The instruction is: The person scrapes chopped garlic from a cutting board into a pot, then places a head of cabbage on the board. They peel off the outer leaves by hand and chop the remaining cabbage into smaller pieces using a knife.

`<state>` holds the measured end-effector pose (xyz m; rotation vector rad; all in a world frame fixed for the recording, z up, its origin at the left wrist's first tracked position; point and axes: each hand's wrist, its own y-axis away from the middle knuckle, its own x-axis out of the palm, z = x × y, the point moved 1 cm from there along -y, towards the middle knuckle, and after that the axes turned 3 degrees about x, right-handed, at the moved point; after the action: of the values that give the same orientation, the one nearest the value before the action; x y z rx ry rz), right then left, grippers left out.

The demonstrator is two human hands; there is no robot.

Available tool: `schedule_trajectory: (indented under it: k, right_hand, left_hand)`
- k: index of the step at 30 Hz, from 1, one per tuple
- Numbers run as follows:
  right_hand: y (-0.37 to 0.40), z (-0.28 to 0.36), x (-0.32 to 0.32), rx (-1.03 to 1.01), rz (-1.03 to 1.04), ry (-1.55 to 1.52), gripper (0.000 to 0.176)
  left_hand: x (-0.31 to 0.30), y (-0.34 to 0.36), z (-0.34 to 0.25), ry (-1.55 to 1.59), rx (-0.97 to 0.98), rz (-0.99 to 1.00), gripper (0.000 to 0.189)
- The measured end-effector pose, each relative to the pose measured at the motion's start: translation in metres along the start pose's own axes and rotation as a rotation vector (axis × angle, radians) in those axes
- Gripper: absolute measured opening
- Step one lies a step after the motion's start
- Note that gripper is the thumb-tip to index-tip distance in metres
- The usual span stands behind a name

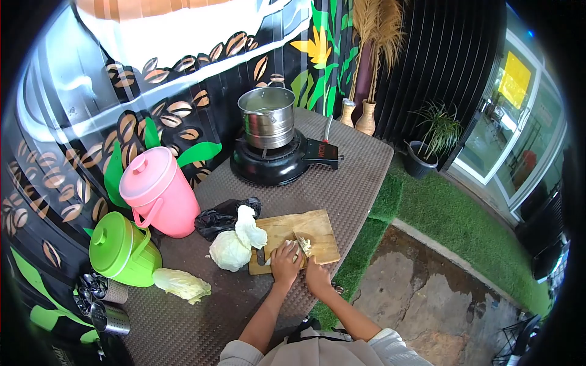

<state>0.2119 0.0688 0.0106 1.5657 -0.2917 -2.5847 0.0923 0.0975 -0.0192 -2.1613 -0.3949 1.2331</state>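
Note:
Both of my hands are at a wooden cutting board (278, 227) near the table's edge. My right hand (318, 279) is closed round the handle of a knife (301, 242), whose blade points away from me over the board. Just left of the blade, my left hand (285, 262) has its fingers bent over a pale piece of cabbage, mostly hidden under them. Small shreds of cut cabbage (306, 246) lie right of the blade. A cabbage head (229, 251) rests against the board's left side, with a loose cabbage leaf (249, 227) above it.
A steel pot (267, 119) stands on a black portable stove (268, 163) at the back. To the left are a pink lidded jug (162, 192), a green lidded jug (125, 250), a napa cabbage (182, 285) and a metal utensil holder (111, 318). A black plastic bag (220, 219) lies behind the cabbage head.

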Motion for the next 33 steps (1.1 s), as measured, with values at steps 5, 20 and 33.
schedule_trajectory:
  k: [5,20,33]
  right_hand:
    - [-0.033,-0.008,-0.025,-0.107,0.187,0.032,0.029]
    - [-0.024,0.001,-0.014,-0.065,0.097,0.025,0.029]
    - [-0.031,0.005,-0.028,-0.058,0.174,0.038,0.038]
  left_hand:
    - [-0.001,0.0,0.0,-0.003,0.011,0.006,0.026]
    - [-0.004,-0.001,-0.002,-0.008,0.011,0.041,0.025]
    - [-0.001,0.001,0.001,-0.024,0.029,0.029,0.027]
